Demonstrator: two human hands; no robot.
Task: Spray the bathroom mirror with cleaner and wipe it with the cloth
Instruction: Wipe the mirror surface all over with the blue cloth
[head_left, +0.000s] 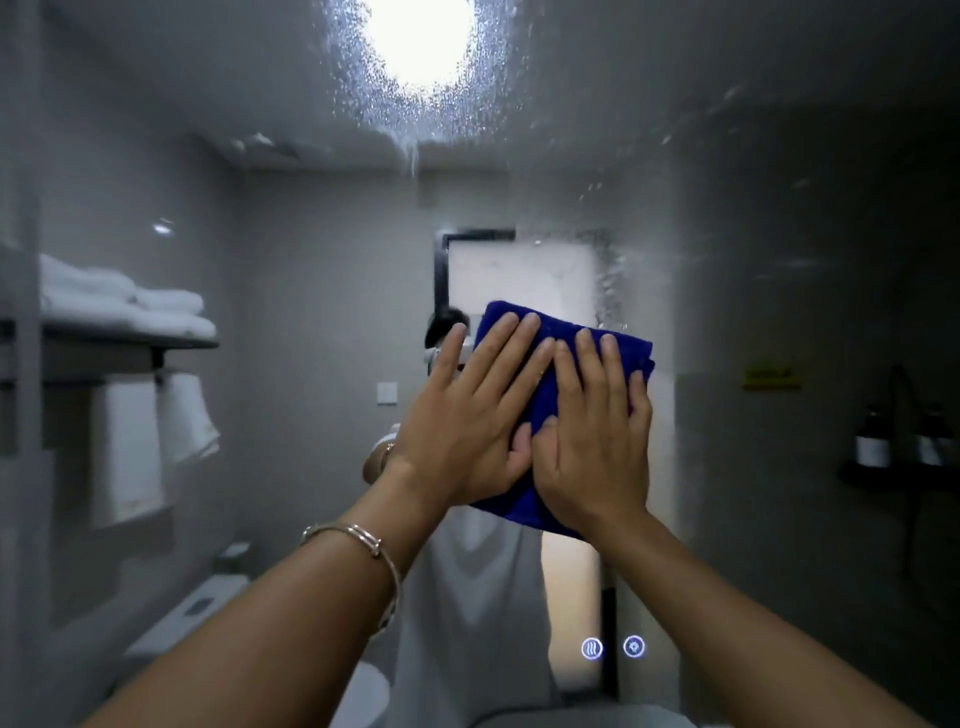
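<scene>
Both forearms reach up from the bottom of the head view, and a thin metal bangle (358, 540) rings my left wrist. My left hand (462, 436) lies flat on the blue cloth (550, 384), its fingers (498, 358) spread apart and straight, gripping nothing. My right hand (597, 457) lies flat beside it, touching it at the thumb, fingers (613, 364) straight and close together, palm pressing the cloth. The folded cloth sits under both palms, against the mirror (779, 260), about mid-height and slightly right of centre.

The mirror fills nearly all I see. Its glass is hazy and grey. Droplets (363, 104) of spray speckle it around the glare of a ceiling light (421, 36) at the top, and one streak (413, 156) runs down just below that. More flecks lie scattered along the right of a bright doorway (519, 280) reflected above the cloth. Two small lit round icons (613, 648) glow low on the glass, right of centre.

Reflected at left, a shelf (156, 338) holds folded white towels (104, 296), with more towels (156, 431) hanging beneath it. Below them is a white toilet (197, 608). A wall switch (386, 393) shows left of my hands. At far right, dark bottles (872, 441) stand on a small shelf (893, 478), with a yellow label (771, 378) on the wall nearby.
</scene>
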